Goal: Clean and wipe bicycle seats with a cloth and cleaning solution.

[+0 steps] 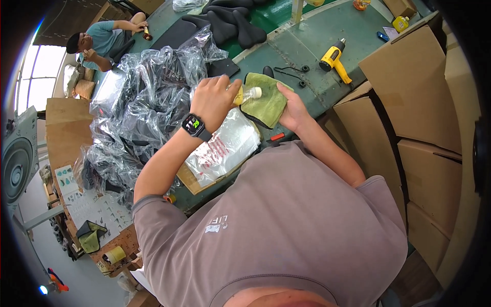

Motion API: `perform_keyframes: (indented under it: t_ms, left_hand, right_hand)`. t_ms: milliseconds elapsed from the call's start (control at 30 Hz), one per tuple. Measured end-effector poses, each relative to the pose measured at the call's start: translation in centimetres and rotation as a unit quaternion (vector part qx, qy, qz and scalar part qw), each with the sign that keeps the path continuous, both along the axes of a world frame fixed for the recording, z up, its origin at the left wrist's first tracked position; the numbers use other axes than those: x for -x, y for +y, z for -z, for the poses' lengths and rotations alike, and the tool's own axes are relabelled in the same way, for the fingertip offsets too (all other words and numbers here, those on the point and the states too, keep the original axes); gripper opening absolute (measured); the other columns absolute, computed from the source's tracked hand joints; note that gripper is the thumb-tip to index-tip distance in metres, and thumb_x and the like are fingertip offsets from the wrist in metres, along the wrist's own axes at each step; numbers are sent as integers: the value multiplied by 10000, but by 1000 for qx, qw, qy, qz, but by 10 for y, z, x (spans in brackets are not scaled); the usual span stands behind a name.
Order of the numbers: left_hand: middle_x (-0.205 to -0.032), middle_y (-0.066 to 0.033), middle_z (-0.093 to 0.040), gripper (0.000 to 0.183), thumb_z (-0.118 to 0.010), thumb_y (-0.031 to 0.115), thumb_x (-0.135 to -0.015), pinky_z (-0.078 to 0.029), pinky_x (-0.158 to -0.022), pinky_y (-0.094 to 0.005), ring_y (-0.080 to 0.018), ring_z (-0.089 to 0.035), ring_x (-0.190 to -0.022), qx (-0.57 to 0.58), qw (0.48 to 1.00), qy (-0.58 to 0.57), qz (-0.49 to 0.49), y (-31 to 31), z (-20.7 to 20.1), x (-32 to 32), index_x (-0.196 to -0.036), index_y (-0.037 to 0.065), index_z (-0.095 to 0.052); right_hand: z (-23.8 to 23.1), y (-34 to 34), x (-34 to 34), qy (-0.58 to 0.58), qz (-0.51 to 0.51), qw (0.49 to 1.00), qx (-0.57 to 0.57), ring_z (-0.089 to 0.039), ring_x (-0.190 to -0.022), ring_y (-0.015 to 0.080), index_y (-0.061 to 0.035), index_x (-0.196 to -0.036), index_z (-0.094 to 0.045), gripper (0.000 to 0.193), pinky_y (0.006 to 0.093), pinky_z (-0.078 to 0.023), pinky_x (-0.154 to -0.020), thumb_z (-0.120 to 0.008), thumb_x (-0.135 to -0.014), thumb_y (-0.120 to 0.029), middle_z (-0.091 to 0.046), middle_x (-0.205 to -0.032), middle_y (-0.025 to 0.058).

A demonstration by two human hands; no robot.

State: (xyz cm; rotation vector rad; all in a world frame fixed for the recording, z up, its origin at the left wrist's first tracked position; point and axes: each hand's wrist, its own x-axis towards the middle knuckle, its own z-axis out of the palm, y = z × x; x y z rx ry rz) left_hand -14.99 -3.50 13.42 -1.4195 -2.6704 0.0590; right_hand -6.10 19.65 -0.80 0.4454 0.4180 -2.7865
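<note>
My left hand, with a watch on its wrist, is closed round a clear plastic bottle with a yellow label and a white top. The bottle is tilted, its top pointing right at a green cloth with a dark edge. My right hand grips the cloth by its right side, the thumb lying on its face. Most of the bottle is hidden behind my left hand. Below the hands lies a stack of clear plastic bags with red print on a cardboard sheet.
Plastic-wrapped dark parts heap up on the left. A yellow heat gun lies on the green bench at right, near dark bicycle saddles. Tall cardboard boxes border the right side. Another person sits at far left.
</note>
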Motion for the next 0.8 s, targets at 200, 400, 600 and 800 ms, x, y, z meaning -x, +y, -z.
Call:
perform_keyframes:
  t_ms: [200, 400, 600, 800]
  left_hand:
    - [-1121, -59, -765, 647, -964, 311, -752, -581, -903, -432, -286, -759, -1033, -45, 996, -38, -63, 15, 4, 38, -1345, 160, -755]
    - [-1212, -112, -805, 729, -1013, 403, -727, -613, -931, -452, -360, -772, -1083, -283, 941, -141, -120, 59, 36, 80, -1333, 101, -743]
    - [-1246, -80, -809, 724, -1010, 313, -823, -591, -968, -382, -223, -776, -1133, -517, 798, -263, -164, 161, 60, 202, -1427, 78, -687]
    - [-1299, -121, -782, 595, -924, 74, -932, -616, -1002, -318, -184, -759, -1162, -725, 594, -349, -22, 298, 7, 385, -1429, -55, -623]
  right_hand:
    - [0, 22, 12, -16, 24, 1000, 0, -604, -1471, 351, -4, -1591, -536, 517, 524, -457, -1269, -476, -1203, -339, -611, -1606, 186]
    - [18, 69, 35, -22, 48, 996, 65, -596, -1484, 357, -5, -1596, -540, 542, 538, -427, -1291, -518, -1182, -354, -612, -1620, 182]
    - [27, 133, 54, -42, 94, 994, -30, -566, -1517, 349, -22, -1622, -521, 531, 524, -401, -1314, -498, -1197, -339, -599, -1636, 168]
    - [50, 186, 60, -88, 118, 987, -61, -577, -1503, 341, -32, -1615, -537, 533, 511, -417, -1297, -504, -1197, -361, -616, -1624, 154]
